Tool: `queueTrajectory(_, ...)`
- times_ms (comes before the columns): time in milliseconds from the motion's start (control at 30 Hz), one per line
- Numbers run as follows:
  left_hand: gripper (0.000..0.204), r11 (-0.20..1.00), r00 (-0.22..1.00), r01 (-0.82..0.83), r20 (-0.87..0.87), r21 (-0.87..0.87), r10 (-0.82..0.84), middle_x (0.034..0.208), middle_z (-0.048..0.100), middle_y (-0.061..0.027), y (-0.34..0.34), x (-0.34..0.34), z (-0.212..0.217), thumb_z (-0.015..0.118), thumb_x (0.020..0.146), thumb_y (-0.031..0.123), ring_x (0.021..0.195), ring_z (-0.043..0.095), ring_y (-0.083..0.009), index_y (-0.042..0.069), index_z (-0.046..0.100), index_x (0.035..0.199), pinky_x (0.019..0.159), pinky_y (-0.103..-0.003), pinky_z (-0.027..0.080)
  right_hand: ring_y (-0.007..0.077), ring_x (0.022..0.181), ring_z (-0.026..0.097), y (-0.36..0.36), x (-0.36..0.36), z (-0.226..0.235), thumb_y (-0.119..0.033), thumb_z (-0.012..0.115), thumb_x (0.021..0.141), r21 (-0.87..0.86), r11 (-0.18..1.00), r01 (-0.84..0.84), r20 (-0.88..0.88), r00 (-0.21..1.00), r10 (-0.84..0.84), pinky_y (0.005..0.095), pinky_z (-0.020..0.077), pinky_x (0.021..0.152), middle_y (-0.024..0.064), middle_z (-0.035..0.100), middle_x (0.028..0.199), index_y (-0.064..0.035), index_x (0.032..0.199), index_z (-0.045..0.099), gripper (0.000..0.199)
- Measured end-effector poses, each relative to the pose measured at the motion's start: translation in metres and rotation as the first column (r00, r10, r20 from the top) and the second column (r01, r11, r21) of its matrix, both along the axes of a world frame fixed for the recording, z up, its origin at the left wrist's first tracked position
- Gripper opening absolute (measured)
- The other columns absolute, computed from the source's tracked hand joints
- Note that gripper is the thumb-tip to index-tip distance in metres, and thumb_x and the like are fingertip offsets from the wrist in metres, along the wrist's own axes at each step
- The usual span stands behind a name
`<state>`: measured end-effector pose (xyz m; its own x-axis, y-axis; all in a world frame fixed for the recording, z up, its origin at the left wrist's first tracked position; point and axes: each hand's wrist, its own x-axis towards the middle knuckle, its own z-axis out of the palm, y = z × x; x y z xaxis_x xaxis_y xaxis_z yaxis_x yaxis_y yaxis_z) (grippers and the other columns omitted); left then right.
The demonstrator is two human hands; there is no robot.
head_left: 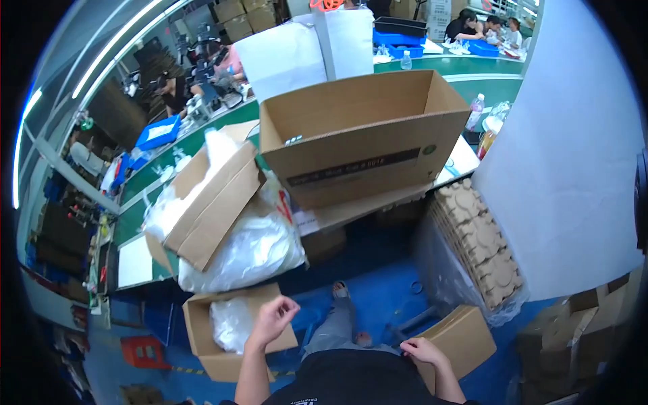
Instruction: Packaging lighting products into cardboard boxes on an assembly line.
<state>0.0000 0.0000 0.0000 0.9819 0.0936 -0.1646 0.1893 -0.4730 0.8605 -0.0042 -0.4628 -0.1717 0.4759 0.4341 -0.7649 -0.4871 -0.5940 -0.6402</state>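
My left hand (273,322) is raised over an open cardboard box (223,368) on the floor, its fingers curled together. Anything between its fingertips is too small to make out. Inside that box lies a clear plastic bag (231,325). Close to my lap, my right hand (422,352) has its fingers bent inward, beside the edge of another cardboard box (462,344). Whether it touches that box, or pinches something small, I cannot tell. On the bench ahead stands a large open carton (364,169), its inside mostly hidden by the front wall.
Left of the carton, a tilted cardboard box (212,209) with white wrapping rests on a stuffed plastic bag (253,246). Molded pulp trays (479,243) are stacked at right, beside a white panel (580,148). A red stool (143,352) stands lower left. People work at farther benches.
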Motion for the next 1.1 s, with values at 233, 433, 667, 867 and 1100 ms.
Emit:
queueTrajectory(233,0.045,0.929,0.681,-0.129,0.712,0.347,-0.171,0.129,0.066,-0.0154,0.002,0.244,0.092,0.073,0.086,0.004,0.123,0.06,-0.0349,0.004,0.063,0.129,0.108,-0.043,0.045,0.014,0.094,0.07,0.037,0.153,0.121,-0.019,0.079,0.092,0.169,0.95,0.264,0.201,0.934,-0.295,0.0287,0.0563,0.084,0.0077,0.074,0.109,0.001,0.114,0.07,0.031)
queueTrajectory(433,0.067,0.86,0.646,-0.241,0.736,0.45,-0.204,0.143,0.058,-0.0165,0.016,0.34,0.133,0.085,0.08,0.019,0.134,0.051,-0.0382,0.004,0.056,0.139,0.116,-0.051,0.036,0.0134,0.105,0.066,0.068,0.254,0.211,-0.006,0.073,0.094,0.576,0.817,0.005,-0.004,1.0,-0.003,0.0272,0.0519,0.094,0.0078,0.068,0.12,-0.0008,0.122,0.066,0.029)
queueTrajectory(667,0.027,0.76,0.861,-0.058,0.418,0.647,-0.29,0.088,0.072,-0.0048,0.014,0.374,0.141,0.083,0.078,0.014,0.079,0.067,-0.0238,0.008,0.073,0.102,0.07,-0.036,0.048,0.0236,0.096,0.058,0.067,0.357,0.223,-0.016,0.077,0.094,0.806,0.476,-0.352,0.181,0.912,0.368,0.0343,0.0466,0.086,0.0098,0.061,0.104,-0.0008,0.1,0.061,0.023)
queueTrajectory(867,0.015,0.74,0.918,0.032,0.272,0.672,-0.287,0.083,0.072,-0.0031,-0.004,0.381,0.157,0.081,0.078,0.014,0.07,0.066,-0.0239,0.009,0.072,0.089,0.061,-0.036,0.047,0.0221,0.083,0.059,0.046,0.475,0.241,-0.006,0.073,0.096,0.744,0.394,-0.539,0.313,0.803,0.508,0.0327,0.0479,0.073,0.0079,0.06,0.094,-0.003,0.09,0.057,0.017)
queueTrajectory(1100,0.015,0.822,0.963,0.204,0.041,0.531,-0.265,0.082,0.07,-0.0038,-0.033,0.376,0.186,0.081,0.079,0.016,0.074,0.068,-0.0269,0.009,0.072,0.088,0.063,-0.037,0.053,0.0221,0.094,0.069,0.02,0.594,0.366,-0.024,0.081,0.09,0.143,0.345,-0.928,0.763,0.325,0.558,0.0307,0.0536,0.076,0.0087,0.069,0.105,-0.0019,0.13,0.067,0.048)
